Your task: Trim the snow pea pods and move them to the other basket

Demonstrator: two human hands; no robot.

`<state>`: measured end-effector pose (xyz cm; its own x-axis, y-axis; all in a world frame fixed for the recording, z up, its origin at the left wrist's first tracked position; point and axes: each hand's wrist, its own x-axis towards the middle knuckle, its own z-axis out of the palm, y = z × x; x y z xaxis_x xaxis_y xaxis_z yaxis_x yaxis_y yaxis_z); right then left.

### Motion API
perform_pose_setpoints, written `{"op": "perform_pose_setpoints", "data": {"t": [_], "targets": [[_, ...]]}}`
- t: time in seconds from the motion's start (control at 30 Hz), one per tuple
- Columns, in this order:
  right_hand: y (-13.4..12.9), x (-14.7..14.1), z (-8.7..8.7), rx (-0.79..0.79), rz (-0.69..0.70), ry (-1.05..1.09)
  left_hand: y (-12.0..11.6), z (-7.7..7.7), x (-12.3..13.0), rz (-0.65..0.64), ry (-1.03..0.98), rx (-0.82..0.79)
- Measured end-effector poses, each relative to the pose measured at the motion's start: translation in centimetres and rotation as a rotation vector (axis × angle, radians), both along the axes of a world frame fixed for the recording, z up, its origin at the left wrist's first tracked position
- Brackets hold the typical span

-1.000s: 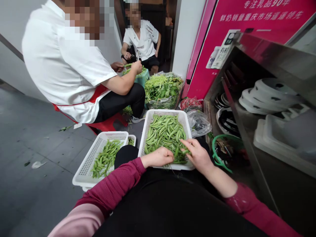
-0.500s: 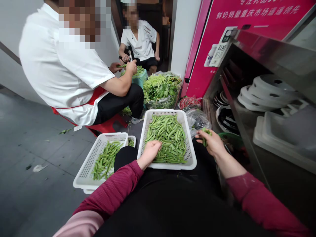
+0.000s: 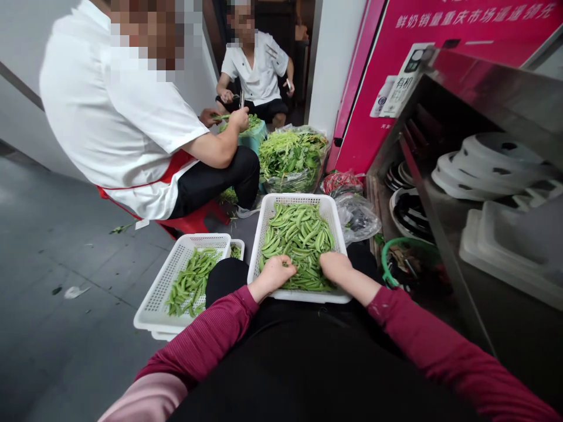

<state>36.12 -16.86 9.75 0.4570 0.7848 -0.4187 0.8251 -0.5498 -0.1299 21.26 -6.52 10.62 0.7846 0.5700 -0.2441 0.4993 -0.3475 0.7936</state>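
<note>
A white perforated plastic basket point(image 3: 255, 249) rests on my lap, filled with green pea pods point(image 3: 301, 231). My left hand point(image 3: 273, 274) is closed at the near left of the pods, thumb and fingers pinched together; what lies between them is too small to make out. My right hand point(image 3: 338, 268) reaches in over the basket's right side, fingers curled down against the pods. Its fingertips are partly hidden, so what it grips does not show.
On the left stands another white basket point(image 3: 153, 293) of pods. A green-rimmed basket point(image 3: 387, 258) with scraps sits low on my right beside the metal shelf point(image 3: 444, 246). Ahead are a bag of leafy greens point(image 3: 292, 155) and two seated people in white, one close on the left.
My right hand has moved left from outside the basket, where it held green pods, to over the pods inside. My left hand stays closed near the same spot. The view shifted slightly.
</note>
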Motion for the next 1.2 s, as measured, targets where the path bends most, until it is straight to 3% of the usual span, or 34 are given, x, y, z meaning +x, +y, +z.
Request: {"op": "perform_pose_setpoints", "data": {"t": [0.1, 0.17, 0.23, 0.3, 0.37, 0.47, 0.63, 0.8, 0.87, 0.97, 1.03, 1.1, 1.2], "targets": [[-1.5, 1.6, 1.2, 0.062, -0.069, 0.102, -0.3, -0.2, 0.3, -0.037, -0.010, -0.017], [-2.6, 1.9, 1.6, 0.186, -0.216, 0.449, -1.0, -0.2, 0.6, -0.130, -0.065, -0.006], [-3.5, 1.4, 1.5, 0.345, -0.456, 0.916, -1.8, 0.0, 0.9, -0.234, -0.120, 0.013], [-4.0, 0.4, 1.2, 0.461, -0.659, 1.251, -2.6, 0.3, 1.0, -0.308, -0.138, 0.060], [-4.2, -0.8, 0.9, 0.553, -0.766, 1.408, -3.0, 0.7, 1.0, -0.359, -0.146, 0.162], [-4.1, -2.1, 1.0, 0.654, -0.845, 1.481, -3.0, 1.0, 0.8, -0.435, -0.176, 0.366], [-3.9, -2.4, 1.5, 0.640, -0.836, 1.483, -2.8, 1.5, 0.4, -0.571, -0.151, 0.535], [-4.4, -2.4, 1.9, 0.567, -0.686, 1.468, -3.0, 1.8, 0.3, -0.639, -0.156, 0.541], [-4.8, -2.4, 2.3, 0.522, -0.619, 1.502, -2.1, 1.7, 0.4, -0.541, -0.166, 0.517], [-5.5, -2.1, 2.9, 0.474, -0.579, 1.608, 0.3, 1.6, 0.5, -0.206, -0.159, 0.486], [-5.9, -1.8, 3.1, 0.460, -0.570, 1.659, 1.6, 1.6, 0.4, -0.084, -0.164, 0.492], [-6.2, -1.6, 3.1, 0.439, -0.568, 1.680, 1.8, 1.8, 0.2, -0.151, -0.210, 0.550], [-6.3, -1.4, 2.9, 0.399, -0.574, 1.681, 0.6, 2.4, 0.0, -0.440, -0.221, 0.695]]}}
